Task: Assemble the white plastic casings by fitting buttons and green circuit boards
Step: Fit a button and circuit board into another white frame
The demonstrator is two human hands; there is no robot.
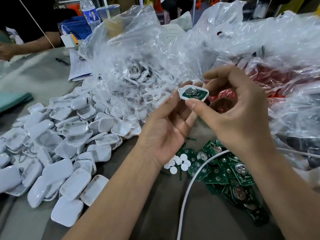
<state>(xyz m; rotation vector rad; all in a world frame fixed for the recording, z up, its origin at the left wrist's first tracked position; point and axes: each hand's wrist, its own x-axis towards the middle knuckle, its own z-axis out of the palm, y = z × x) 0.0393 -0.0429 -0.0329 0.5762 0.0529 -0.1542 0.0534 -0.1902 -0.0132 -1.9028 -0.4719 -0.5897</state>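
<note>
Two hands meet above the counter (39, 70), both raised in front of the crumpled clear plastic bags (138, 54). The left hand (166, 129) comes up from below with its palm turned toward the camera, its fingers (174, 97) curled to support the left end of a white casing (193, 94). The right hand (242, 116) arches over from the right, thumb pressing the casing's near edge and fingers curled round its far side, so both hands grip it. A green circuit board (199, 95) with a round metal cell sits inside the casing, face up. Below the hands lie a pile of loose green boards (225, 172) and a small cluster of white round buttons (180, 162); a white cable (194, 179) crosses them. A heap of white casings (57, 153) spreads over the counter's left side.
</note>
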